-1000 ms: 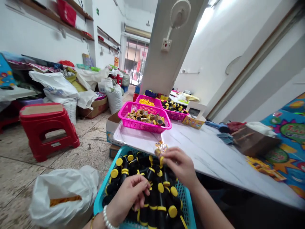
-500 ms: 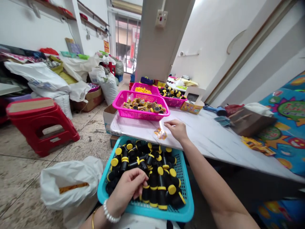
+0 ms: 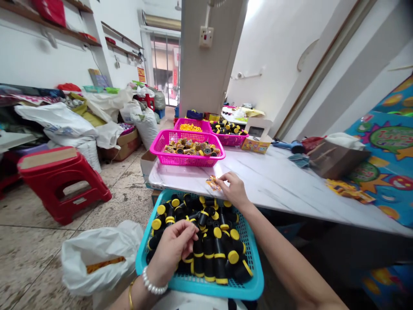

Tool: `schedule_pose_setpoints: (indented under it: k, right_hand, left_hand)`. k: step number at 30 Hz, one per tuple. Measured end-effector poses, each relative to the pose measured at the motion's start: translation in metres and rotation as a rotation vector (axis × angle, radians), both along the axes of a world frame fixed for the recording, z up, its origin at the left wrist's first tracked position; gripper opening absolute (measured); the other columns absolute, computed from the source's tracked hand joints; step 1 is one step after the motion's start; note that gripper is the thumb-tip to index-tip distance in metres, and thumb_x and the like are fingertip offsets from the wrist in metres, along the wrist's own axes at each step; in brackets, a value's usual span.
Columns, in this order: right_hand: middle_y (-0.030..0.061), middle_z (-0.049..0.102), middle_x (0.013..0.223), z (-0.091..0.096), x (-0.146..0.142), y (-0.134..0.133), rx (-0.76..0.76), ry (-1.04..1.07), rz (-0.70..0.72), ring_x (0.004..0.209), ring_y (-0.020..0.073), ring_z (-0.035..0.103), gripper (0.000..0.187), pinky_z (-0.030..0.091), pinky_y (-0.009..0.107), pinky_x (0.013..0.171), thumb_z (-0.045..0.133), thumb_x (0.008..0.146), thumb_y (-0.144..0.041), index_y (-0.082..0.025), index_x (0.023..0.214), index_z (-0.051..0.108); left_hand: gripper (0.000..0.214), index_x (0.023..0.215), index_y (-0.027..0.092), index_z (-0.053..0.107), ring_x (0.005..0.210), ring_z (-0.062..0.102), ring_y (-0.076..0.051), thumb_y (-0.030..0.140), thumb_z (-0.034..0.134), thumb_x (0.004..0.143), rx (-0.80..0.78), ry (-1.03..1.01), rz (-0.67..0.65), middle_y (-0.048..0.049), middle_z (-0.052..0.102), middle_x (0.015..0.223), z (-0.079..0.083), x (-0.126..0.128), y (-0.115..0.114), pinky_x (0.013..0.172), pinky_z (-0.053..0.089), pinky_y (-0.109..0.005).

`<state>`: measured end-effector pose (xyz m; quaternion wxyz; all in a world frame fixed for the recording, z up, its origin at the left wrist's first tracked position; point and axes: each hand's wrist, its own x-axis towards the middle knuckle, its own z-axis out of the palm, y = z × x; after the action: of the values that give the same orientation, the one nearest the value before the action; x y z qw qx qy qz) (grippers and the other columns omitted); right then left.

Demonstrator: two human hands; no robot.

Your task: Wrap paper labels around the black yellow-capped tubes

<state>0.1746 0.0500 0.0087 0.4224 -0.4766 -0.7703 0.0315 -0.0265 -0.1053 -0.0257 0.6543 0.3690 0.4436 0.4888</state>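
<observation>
My left hand [image 3: 177, 243], with a pearl bracelet [image 3: 151, 284] at its wrist, hovers over the turquoise basket [image 3: 258, 275]. Its fingers are curled and the thumb presses on the index finger; whatever may be in the pinch is hidden. Below it lie many small black cylinders with yellow caps [image 3: 219, 249], some in neat rows, some jumbled. At the near edge of the white marbled table, my right hand [image 3: 234, 189] is closed, thumb and index fingertips on a small heap of glossy orange printed stickers [image 3: 213, 183].
Beyond the stickers stands a pink basket [image 3: 187, 160] of cylinders with printed wraps. Further pink baskets hold yellow parts [image 3: 190, 127] and black cylinders [image 3: 229, 128]. A small printed box [image 3: 256, 145] stands right of them. On the floor are a red stool [image 3: 64, 181] and an open white sack [image 3: 100, 258].
My right hand has come down and leftward onto the sticker heap. My left hand stays curled over the basket, slightly higher. The camera view has shifted a little.
</observation>
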Motion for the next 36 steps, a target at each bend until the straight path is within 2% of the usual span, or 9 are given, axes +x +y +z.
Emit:
schedule_pose_setpoints:
  k: [4,7,10,12,15,18,20,22,36]
  right_hand:
    - [0.0059,0.061,0.087,0.01,-0.021,-0.076,0.047,0.02,0.162,0.088,0.0194,0.06,0.01,0.049,0.032,0.081,0.056,0.089,-0.023,-0.021,0.083,0.064]
    - [0.0074,0.06,0.09,-0.001,-0.034,-0.126,0.026,-0.016,0.264,0.084,0.019,0.06,0.012,0.051,0.032,0.076,0.053,0.09,-0.019,-0.022,0.087,0.065]
    - [0.0082,0.061,0.091,-0.019,-0.04,-0.155,-0.019,0.059,0.255,0.084,0.0193,0.06,0.01,0.052,0.032,0.076,0.056,0.088,-0.018,-0.022,0.088,0.065]
    - [0.0085,0.062,0.097,-0.028,-0.04,-0.162,-0.137,0.211,0.209,0.084,0.0188,0.062,0.009,0.053,0.031,0.073,0.061,0.086,-0.023,-0.021,0.094,0.064]
    - [0.0076,0.064,0.096,-0.032,-0.038,-0.161,-0.492,0.468,0.181,0.068,0.0151,0.062,0.029,0.051,0.026,0.054,0.06,0.086,-0.038,-0.019,0.108,0.059]
    - [0.0007,0.062,0.068,-0.031,-0.038,-0.158,-0.808,0.536,0.283,0.047,0.0108,0.052,0.033,0.039,0.022,0.04,0.054,0.088,-0.049,-0.017,0.089,0.062]
    - [-0.0031,0.052,0.054,-0.031,-0.039,-0.157,-0.787,0.508,0.267,0.043,0.0093,0.044,0.038,0.033,0.021,0.039,0.053,0.088,-0.051,-0.018,0.07,0.057]
    - [-0.0038,0.046,0.049,-0.034,-0.04,-0.158,-0.648,0.5,0.169,0.044,0.0094,0.04,0.044,0.031,0.022,0.041,0.05,0.09,-0.051,-0.018,0.061,0.053]
    - [0.0004,0.053,0.058,-0.042,-0.041,-0.165,-0.42,0.46,0.032,0.056,0.0127,0.046,0.046,0.036,0.023,0.052,0.045,0.094,-0.048,-0.017,0.063,0.059]
  left_hand:
    - [0.041,0.092,0.014,0.066,0.052,0.049,-0.006,0.052,0.066,0.077,0.086,0.039,0.107,-0.0034,0.063,0.077,0.009,-0.001,0.007,0.043,0.034,-0.017]
    - [0.04,0.096,0.014,0.066,0.06,0.052,-0.009,0.048,0.07,0.075,0.157,0.056,0.133,-0.0024,0.063,0.078,0.009,0.001,0.005,0.051,0.039,-0.019]
    - [0.031,0.081,0.014,0.067,0.057,0.047,-0.007,0.043,0.072,0.075,0.18,0.106,0.101,0.0002,0.059,0.069,0.005,0.001,-0.002,0.054,0.038,-0.02]
    - [0.029,0.075,0.013,0.066,0.056,0.046,-0.008,0.041,0.07,0.076,0.178,0.138,0.07,0.0003,0.058,0.066,0.002,-0.003,-0.006,0.054,0.036,-0.02]
    - [0.028,0.075,0.013,0.065,0.055,0.046,-0.008,0.041,0.069,0.077,0.167,0.164,0.019,0.0007,0.057,0.063,0.001,-0.007,-0.01,0.053,0.035,-0.02]
    - [0.03,0.073,0.012,0.064,0.055,0.046,-0.008,0.041,0.071,0.076,0.186,0.184,-0.07,0.0004,0.058,0.063,0.003,-0.007,-0.01,0.052,0.035,-0.02]
    - [0.031,0.072,0.012,0.064,0.054,0.046,-0.008,0.043,0.07,0.076,0.184,0.201,-0.049,0.0003,0.058,0.063,0.005,-0.004,-0.011,0.051,0.035,-0.019]
    - [0.033,0.073,0.013,0.063,0.051,0.046,-0.007,0.045,0.067,0.079,0.177,0.209,0.046,0.0014,0.055,0.06,0.008,-0.001,-0.013,0.048,0.035,-0.019]
    - [0.034,0.09,0.013,0.072,0.046,0.042,-0.004,0.045,0.065,0.081,0.203,0.19,0.156,0.0002,0.056,0.068,0.007,0.01,-0.029,0.039,0.029,-0.017]
